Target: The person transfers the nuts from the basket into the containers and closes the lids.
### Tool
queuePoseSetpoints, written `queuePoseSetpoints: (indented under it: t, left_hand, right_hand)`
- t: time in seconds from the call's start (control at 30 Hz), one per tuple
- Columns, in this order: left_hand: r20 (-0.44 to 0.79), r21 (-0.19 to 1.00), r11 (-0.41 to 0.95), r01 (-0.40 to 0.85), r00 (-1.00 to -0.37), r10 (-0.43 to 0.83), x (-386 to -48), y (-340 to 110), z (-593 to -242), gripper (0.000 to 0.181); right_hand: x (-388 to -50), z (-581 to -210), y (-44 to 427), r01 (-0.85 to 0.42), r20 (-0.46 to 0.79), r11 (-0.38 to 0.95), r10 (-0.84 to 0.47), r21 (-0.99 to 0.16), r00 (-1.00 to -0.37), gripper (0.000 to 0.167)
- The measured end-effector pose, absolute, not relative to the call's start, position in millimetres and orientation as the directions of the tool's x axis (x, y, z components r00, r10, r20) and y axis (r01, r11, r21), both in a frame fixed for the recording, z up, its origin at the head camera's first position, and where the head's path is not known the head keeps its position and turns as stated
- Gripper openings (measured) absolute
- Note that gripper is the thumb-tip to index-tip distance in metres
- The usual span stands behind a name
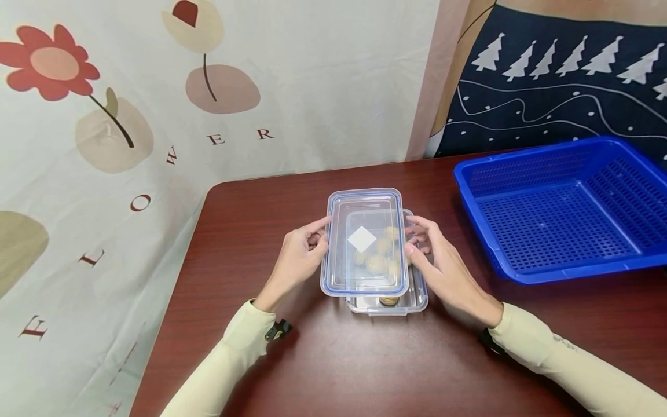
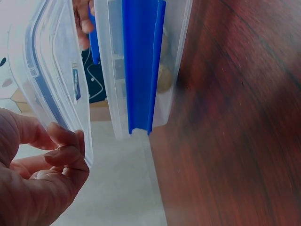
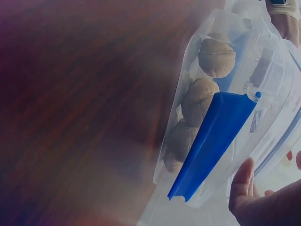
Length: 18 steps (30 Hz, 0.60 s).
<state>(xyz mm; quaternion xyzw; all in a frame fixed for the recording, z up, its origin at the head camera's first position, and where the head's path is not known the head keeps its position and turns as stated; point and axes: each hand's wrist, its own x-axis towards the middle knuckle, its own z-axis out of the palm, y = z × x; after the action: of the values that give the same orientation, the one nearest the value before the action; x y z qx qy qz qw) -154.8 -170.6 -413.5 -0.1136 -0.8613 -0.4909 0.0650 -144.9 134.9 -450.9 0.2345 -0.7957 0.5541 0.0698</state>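
Observation:
A clear rectangular lid (image 1: 346, 269) with a blue seal and a white diamond label is held above a clear plastic box (image 1: 420, 300), set off to the left of it. My left hand (image 1: 301, 255) pinches the lid's left edge between thumb and fingers. At the opposite edge, my right hand (image 1: 443, 263) holds the lid with its thumb and fingertips. Several round tan walnuts (image 3: 217, 58) lie in the box, seen through its wall in the right wrist view. Blue side latches (image 2: 143, 66) on the box hang unfastened.
A blue perforated basket (image 1: 490, 246) stands at the right of the dark red wooden table (image 1: 312, 365). Behind the table hang a flower-printed cloth (image 1: 323, 87) and a dark cloth with white trees (image 1: 552, 104).

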Motion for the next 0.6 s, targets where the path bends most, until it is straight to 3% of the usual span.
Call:
queuePoseSetpoints:
  t: [0.33, 0.6]
  left_hand:
    - [0.24, 0.839, 0.471, 0.273, -0.962, 0.129, -155.8, -160.2, -414.6, 0.046]
    - [0.276, 0.866, 0.395, 0.306, -0.952, 0.131, -156.8, -155.8, -416.9, 0.057]
  right_hand:
    - [-143.2, -445.2, 135.3, -0.34, 0.273, 0.321, -0.235, -0.884, -0.933, 0.036]
    - [-147.3, -442.7, 134.9, -0.375, 0.347, 0.219, -0.158, -0.901, -0.925, 0.034]
